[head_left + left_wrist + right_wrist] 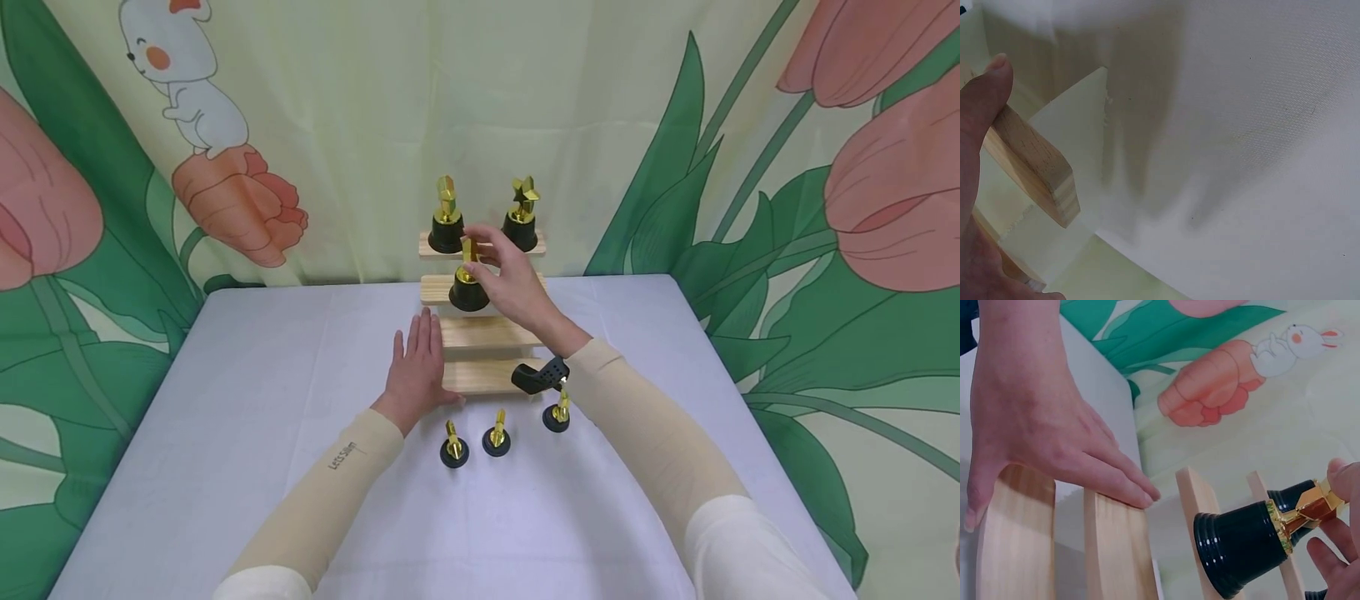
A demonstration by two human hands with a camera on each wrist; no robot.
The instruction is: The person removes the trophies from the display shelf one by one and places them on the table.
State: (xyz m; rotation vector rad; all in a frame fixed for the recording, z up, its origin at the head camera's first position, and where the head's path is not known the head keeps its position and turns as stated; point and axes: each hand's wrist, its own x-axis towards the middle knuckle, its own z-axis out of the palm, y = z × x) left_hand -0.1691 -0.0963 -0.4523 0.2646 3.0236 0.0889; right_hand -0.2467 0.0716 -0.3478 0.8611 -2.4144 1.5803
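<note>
Trophies on a stepped wooden rack (487, 333), with both hands of one person at work. The right hand (517, 279) pinches the gold top of the held trophy (469, 293) between thumb and fingers; this trophy, black at the base, is at the second board from the far side, left of its middle. Whether the base bears fully on the wood or hangs just above it cannot be settled, since the right wrist view shows the two overlapping at a slant. The left hand (416, 367) grips nothing: its fingers lie extended along the left ends of the boards, the thumb at the near edge of the nearest one, apparently steadying the rack. On the farthest, highest board stand the far left trophy (447, 225) and the far right trophy (521, 225), the latter topped by a star, both upright and well apart. On the white tablecloth (300, 358), near the rack, stand the near left trophy (453, 452), the near middle trophy (497, 440) and the near right trophy (556, 417). Progress, as judged from this arrangement: two of six visible trophies are placed, a third is at its board but not yet released, and three remain to be lifted.
</note>
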